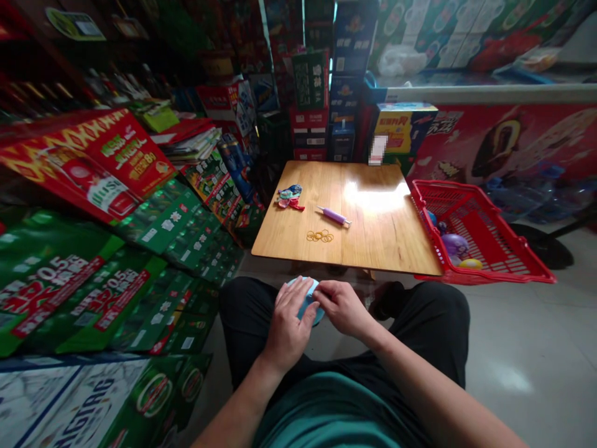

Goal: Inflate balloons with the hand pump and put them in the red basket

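Note:
A small light-blue balloon (306,306) is held over my lap, just in front of the table's near edge. My left hand (290,318) curls round its left side and top, covering much of it. My right hand (344,306) is closed in a pinch at the balloon's right side, where the fingers hide its neck. On the wooden table (377,242) lies a purple hand pump (334,216) with a pale nozzle. Several tan rubber bands (320,236) lie nearer to me. A small pile of limp, uninflated balloons (290,198) rests at the table's left.
A red plastic basket (508,252) stands against the table's right side, with a purple balloon (454,244) and a yellow one (471,264) inside. Stacked green beer cartons (158,274) crowd the left. A blurred upright object (377,150) stands at the table's back edge.

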{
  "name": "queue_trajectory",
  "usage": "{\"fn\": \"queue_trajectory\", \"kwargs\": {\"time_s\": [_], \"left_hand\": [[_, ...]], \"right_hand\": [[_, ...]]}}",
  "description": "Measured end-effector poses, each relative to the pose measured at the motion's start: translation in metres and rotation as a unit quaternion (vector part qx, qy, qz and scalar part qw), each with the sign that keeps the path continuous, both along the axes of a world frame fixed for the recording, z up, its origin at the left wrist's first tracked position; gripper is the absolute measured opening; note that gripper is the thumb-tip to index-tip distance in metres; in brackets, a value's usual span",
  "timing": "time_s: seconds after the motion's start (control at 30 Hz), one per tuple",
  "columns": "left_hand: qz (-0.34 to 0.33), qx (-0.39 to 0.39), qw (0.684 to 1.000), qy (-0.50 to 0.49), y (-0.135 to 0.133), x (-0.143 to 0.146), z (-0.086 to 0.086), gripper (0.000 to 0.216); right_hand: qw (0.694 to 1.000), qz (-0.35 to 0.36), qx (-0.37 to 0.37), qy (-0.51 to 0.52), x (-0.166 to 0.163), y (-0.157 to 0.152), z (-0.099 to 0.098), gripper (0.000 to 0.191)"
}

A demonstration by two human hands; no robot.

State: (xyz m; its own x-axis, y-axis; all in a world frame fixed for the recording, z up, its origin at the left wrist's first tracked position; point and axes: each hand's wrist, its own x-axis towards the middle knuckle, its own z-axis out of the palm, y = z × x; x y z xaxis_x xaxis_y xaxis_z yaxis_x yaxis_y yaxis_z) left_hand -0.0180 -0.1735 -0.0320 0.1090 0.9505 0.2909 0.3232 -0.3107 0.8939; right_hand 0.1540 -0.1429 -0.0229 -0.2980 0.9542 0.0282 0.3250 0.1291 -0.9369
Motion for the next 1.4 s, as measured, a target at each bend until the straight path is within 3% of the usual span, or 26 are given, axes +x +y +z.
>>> {"fn": "queue_trajectory", "kwargs": {"time_s": [0.2, 0.43, 0.57, 0.7, 0.8, 0.9, 1.0, 1.13, 1.4], "left_hand": [[-0.001, -0.032, 0.997, -0.064, 0.013, -0.01, -0.018, 0.033], [-0.04, 0.006, 0.999, 0.03, 0.038, -0.032, -0.016, 0.021], [-0.03, 0.032, 0.996, 0.076, 0.05, -0.037, -0.015, 0.02], [-0.024, 0.019, 0.996, 0.087, 0.062, -0.042, -0.021, 0.015], [-0.015, -0.032, 0.998, 0.052, 0.07, -0.047, -0.032, 0.013], [-0.035, -0.081, 0.996, 0.031, 0.075, -0.051, -0.043, 0.015], [-0.082, -0.123, 0.989, 0.029, 0.075, -0.05, -0.048, 0.017], [-0.118, -0.165, 0.978, 0.045, 0.073, -0.046, -0.047, 0.017], [-0.088, -0.196, 0.976, -0.03, 0.076, -0.045, -0.041, 0.02]], "right_hand": [[0.988, 0.012, -0.133, 0.075, -0.005, 0.008, -0.009, 0.034], [0.997, 0.006, -0.039, -0.062, -0.01, 0.028, -0.009, 0.033], [0.996, 0.02, -0.037, -0.082, -0.016, 0.045, -0.005, 0.034], [0.99, 0.094, -0.098, -0.048, -0.019, 0.068, -0.009, 0.028], [0.978, 0.128, -0.153, -0.057, -0.015, 0.103, -0.023, 0.042], [0.977, -0.04, -0.054, -0.204, -0.007, 0.152, -0.04, 0.032], [0.959, -0.121, -0.022, -0.255, 0.0, 0.196, -0.056, 0.025], [0.944, -0.151, -0.016, -0.294, 0.002, 0.225, -0.072, 0.02], [0.944, -0.16, -0.007, -0.289, -0.004, 0.234, -0.093, 0.017]]}}
